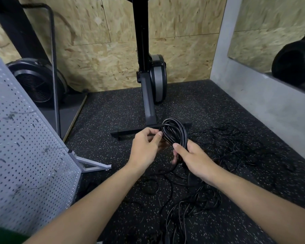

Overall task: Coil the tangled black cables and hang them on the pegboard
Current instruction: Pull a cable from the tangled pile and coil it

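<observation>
My right hand point(195, 161) grips the coil point(174, 132) at its lower end, thumb over the strands, fingers curled under and mostly hidden. Left hand point(144, 148) pinches the coil's left side; I can't tell which strand. Coil is held over the floor's point(113, 111) middle, before the machine's point(148, 104) base. Loose cables point(236, 147) sprawl from right edge to near edge, black on dark, hard to trace. Pegboard point(25, 147) at left edge, cut off.
</observation>
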Tool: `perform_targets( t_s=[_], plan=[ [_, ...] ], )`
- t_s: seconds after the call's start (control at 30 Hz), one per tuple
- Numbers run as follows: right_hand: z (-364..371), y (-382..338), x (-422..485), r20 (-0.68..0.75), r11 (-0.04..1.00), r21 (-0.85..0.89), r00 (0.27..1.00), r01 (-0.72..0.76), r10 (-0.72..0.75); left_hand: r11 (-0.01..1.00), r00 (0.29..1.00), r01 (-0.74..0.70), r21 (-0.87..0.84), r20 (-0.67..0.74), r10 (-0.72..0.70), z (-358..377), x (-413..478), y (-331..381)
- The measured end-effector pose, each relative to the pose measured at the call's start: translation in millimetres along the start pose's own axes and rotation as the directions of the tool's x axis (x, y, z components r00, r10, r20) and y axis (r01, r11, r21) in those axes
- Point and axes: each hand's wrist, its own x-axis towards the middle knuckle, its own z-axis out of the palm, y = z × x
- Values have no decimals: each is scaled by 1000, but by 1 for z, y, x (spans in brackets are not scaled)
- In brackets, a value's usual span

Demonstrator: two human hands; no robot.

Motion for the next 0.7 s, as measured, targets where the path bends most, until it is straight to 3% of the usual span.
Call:
perform_targets(
  t_s=[0.1, 0.2, 0.27, 0.37, 0.43, 0.57, 0.6, 0.7],
  plan=[
    [-1, -3, 4, -58, 985, 173, 998, -1, 11, 1000, 986, 8, 9, 167, -10, -2, -2, -4],
    [-6, -5, 8, -119, 955, 296, 992, 9, 28, 962, 886, -57, 267, 458, -75, -5, -8, -16],
    [-10, -5, 8, -124, 935, 355, 992, 11, 35, 944, 828, -102, 314, 552, -94, -5, -11, -23],
    [-14, -3, 8, -129, 956, 293, 992, 20, 18, 952, 834, -96, 291, 545, -83, -5, -7, -24],
    [-16, -4, 8, -128, 971, 239, 992, 34, -3, 909, 817, -165, 383, 570, -92, -5, -5, -24],
    [-40, -10, 10, -232, 992, 113, 972, 50, -22, 602, 736, -326, 729, 595, -322, -16, -3, -41],
    [-48, -10, 10, -268, 994, 87, 963, 59, -34, 587, 739, -329, 740, 589, -329, -20, -3, -44],
    [-64, 0, 11, -296, 999, 7, 955, 38, -34, 678, 780, -308, 668, 585, -222, -27, 0, -40]
  ],
)
